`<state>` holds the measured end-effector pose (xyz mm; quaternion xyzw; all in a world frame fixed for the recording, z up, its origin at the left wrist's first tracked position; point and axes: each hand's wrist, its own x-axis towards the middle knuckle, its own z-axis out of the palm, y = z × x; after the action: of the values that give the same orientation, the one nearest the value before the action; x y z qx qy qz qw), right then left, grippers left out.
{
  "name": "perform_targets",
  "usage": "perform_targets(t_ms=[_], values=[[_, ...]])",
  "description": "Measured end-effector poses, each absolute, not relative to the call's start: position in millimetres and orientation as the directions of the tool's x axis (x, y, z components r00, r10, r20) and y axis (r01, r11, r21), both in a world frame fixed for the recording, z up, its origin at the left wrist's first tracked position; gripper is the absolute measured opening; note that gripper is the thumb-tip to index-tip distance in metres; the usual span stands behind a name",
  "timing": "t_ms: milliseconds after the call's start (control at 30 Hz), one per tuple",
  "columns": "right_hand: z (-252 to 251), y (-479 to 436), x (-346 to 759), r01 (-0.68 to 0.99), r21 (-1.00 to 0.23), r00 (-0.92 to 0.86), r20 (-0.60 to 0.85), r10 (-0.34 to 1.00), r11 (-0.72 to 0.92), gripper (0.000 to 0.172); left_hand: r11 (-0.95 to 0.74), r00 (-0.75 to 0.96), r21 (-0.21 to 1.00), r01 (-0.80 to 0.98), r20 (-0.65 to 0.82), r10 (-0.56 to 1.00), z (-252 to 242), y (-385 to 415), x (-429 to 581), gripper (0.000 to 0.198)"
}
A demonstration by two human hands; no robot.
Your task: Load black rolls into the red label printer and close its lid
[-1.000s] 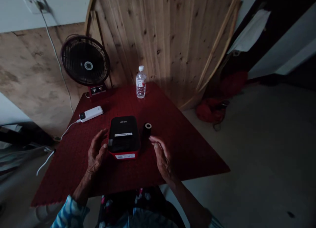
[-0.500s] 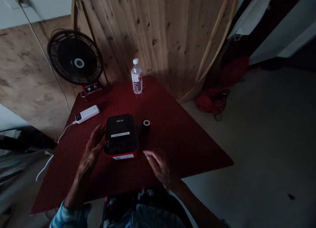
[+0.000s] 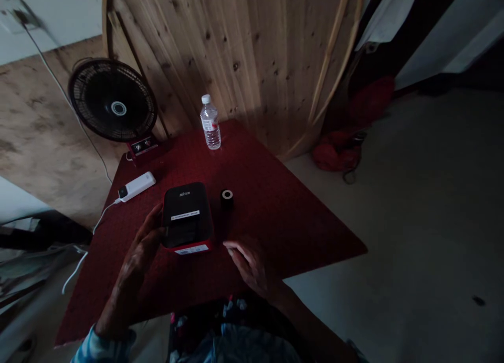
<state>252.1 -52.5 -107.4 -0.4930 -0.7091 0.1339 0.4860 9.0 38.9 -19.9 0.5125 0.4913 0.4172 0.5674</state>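
Note:
A flat, box-shaped device (image 3: 188,203) with a black top, a red base and white labels lies on the red table. My left hand (image 3: 144,245) is at its left side, fingers stretched out and seemingly touching the edge. To the right of the device's front corner, my right hand (image 3: 249,263) rests low over the table, with thumb and fingers drawn together and nothing visible in them. A small black cylinder (image 3: 227,201) with a white ring on top stands right of the device, beyond my right hand.
On the red table (image 3: 283,216) are a white power bank (image 3: 137,187) with a cable, a clear water bottle (image 3: 210,126) and a dark fan (image 3: 114,103). A wooden round panel (image 3: 244,53) leans behind. A red bag (image 3: 336,153) lies on the floor to the right.
The view has shifted and tilted slightly, so the things on the table appear further left. My left hand sits closer against the device's side. My right hand has barely moved.

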Motion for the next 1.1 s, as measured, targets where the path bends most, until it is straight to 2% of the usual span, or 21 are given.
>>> perform_targets(t_ms=[100,200,467,567,633,700,800,867,933,1000,1100], values=[[-107,-53,252,0.553,-0.682,-0.036,0.554,0.832,0.478,0.019,0.126,0.212,0.992,0.017,-0.127,0.969,-25,41,5,0.070],[-107,-52,252,0.548,-0.689,-0.024,0.554,0.832,0.475,0.019,0.109,0.183,0.993,0.043,-0.115,0.976,-34,46,-1,0.067],[-115,-52,250,0.542,-0.706,0.002,0.544,0.839,0.456,0.018,0.128,0.206,0.992,0.012,-0.128,0.970,-47,56,-12,0.069],[-112,-52,250,0.532,-0.713,0.015,0.548,0.837,0.457,0.018,0.122,0.183,0.985,0.120,-0.143,0.973,-37,52,-12,0.067],[-108,-52,251,0.514,-0.718,0.007,0.551,0.835,0.469,0.019,0.032,0.136,0.961,0.275,-0.072,0.988,-25,50,-10,0.061],[-105,-52,251,0.498,-0.729,0.015,0.549,0.836,0.470,0.020,-0.156,0.143,0.868,0.472,0.099,0.985,-11,49,-8,0.047],[-105,-51,252,0.487,-0.745,0.042,0.541,0.840,0.456,0.019,-0.506,0.379,0.562,0.654,0.335,0.863,9,51,-2,0.024],[-107,-50,252,0.476,-0.747,0.035,0.543,0.839,0.464,0.018,-0.652,0.540,0.351,0.672,0.369,0.756,17,53,1,0.022],[-108,-50,252,0.463,-0.745,0.022,0.551,0.834,0.480,0.018,-0.688,0.598,0.217,0.693,0.360,0.716,20,55,5,0.026],[-109,-50,252,0.454,-0.749,0.023,0.551,0.834,0.483,0.018,-0.659,0.585,0.167,0.733,0.339,0.737,22,56,9,0.032],[-106,-50,253,0.462,-0.757,0.026,0.531,0.847,0.461,0.019,-0.601,0.554,0.217,0.769,0.245,0.796,26,57,17,0.042]])
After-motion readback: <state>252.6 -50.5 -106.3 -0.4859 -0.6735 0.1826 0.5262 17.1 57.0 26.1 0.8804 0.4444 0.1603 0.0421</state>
